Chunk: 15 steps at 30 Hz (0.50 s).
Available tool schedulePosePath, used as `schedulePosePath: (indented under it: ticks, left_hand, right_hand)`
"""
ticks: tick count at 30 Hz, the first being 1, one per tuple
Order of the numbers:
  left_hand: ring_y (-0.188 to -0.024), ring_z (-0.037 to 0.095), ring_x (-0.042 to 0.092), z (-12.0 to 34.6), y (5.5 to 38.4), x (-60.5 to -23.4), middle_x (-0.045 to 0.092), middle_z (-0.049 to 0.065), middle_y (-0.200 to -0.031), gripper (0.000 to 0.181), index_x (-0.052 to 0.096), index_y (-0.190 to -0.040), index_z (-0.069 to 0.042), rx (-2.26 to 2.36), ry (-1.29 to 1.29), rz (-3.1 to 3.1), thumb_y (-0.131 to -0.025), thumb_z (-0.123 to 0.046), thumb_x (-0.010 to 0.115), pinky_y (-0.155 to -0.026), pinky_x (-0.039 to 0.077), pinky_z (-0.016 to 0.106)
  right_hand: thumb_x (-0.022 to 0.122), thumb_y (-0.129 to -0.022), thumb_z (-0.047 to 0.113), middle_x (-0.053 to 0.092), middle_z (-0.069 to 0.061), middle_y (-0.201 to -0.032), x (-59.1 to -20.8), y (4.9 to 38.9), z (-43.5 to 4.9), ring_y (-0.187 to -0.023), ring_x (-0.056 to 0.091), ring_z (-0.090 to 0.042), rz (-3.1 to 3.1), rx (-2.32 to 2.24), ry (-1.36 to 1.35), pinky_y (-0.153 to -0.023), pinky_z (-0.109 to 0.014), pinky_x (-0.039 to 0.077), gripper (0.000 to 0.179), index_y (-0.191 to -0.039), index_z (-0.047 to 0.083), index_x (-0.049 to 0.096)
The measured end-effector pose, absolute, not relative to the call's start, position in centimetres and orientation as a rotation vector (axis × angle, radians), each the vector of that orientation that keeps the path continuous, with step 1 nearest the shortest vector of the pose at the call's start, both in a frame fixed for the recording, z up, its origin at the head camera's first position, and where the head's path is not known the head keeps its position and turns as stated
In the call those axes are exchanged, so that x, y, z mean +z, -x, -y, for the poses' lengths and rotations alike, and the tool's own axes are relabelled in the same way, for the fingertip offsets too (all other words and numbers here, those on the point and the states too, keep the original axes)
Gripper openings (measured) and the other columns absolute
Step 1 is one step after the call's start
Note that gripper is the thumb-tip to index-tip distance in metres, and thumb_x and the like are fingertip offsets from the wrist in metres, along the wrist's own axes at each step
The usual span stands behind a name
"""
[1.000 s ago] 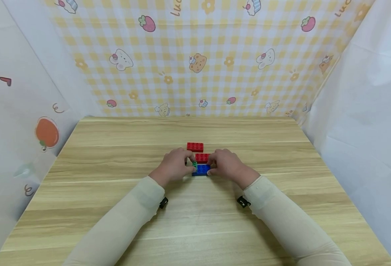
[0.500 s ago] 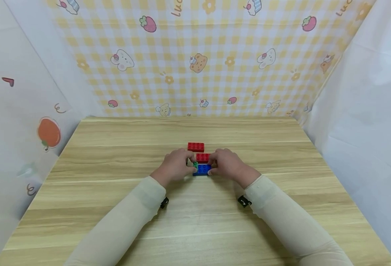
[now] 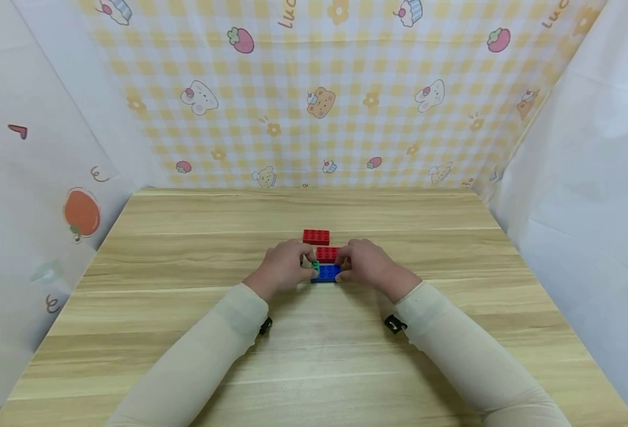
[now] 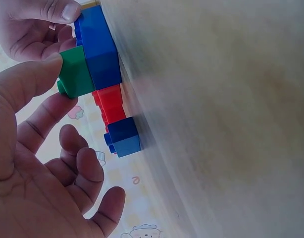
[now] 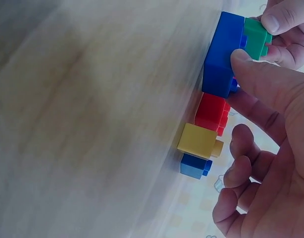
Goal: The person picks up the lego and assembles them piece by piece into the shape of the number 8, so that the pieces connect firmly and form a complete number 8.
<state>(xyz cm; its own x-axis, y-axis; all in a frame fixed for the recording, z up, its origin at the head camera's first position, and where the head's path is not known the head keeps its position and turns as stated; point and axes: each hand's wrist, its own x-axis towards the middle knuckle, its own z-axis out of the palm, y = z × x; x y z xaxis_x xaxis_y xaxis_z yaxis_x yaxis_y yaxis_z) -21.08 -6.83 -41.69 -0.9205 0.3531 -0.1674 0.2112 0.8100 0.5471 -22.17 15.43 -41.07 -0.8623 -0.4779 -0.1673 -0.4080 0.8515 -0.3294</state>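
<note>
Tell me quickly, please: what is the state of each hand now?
Left hand: pinching the green brick.
Right hand: pinching the large blue brick.

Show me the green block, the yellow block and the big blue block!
Green block point(image 4: 77, 72), left wrist view: its flat side.
Yellow block point(image 5: 197, 141), right wrist view: its flat side.
Big blue block point(image 4: 97, 37), left wrist view: its long side.

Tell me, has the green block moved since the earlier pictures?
No, not visibly: in the head view, the green block keeps its place relative to the rear red block.
</note>
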Motion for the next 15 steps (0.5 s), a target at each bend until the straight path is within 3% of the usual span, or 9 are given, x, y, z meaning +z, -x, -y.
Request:
schedulePosePath:
  ticks: [10, 15]
  left_hand:
    - [-0.094, 0.021, 0.056, 6.7, 20.9, -41.7, 0.061, -0.002, -0.102, 0.018, 0.068, -0.099, -0.022, 0.792, -0.422, -2.727, -0.093, -0.032, 0.082, -0.093, 0.038, 0.047]
    - [-0.093, 0.020, 0.056, 6.8, 20.9, -41.7, 0.061, -0.003, -0.102, 0.017, 0.069, -0.098, -0.023, 0.797, -0.426, -2.735, -0.093, -0.032, 0.083, -0.092, 0.038, 0.047]
  right_hand:
    - [0.088, -0.088, 0.028, 0.065, -0.002, -0.096, -40.6, 22.1, -16.2, -0.083, 0.054, -0.018, -2.760, -0.452, 0.708, -0.076, -0.033, 0.049, 0.029, -0.112, 0.014, 0.080]
    - [0.087, -0.089, 0.023, 0.068, -0.003, -0.104, -40.2, 22.4, -16.8, -0.088, 0.057, -0.019, -2.739, -0.517, 0.656, -0.082, -0.036, 0.051, 0.031, -0.118, 0.015, 0.079]
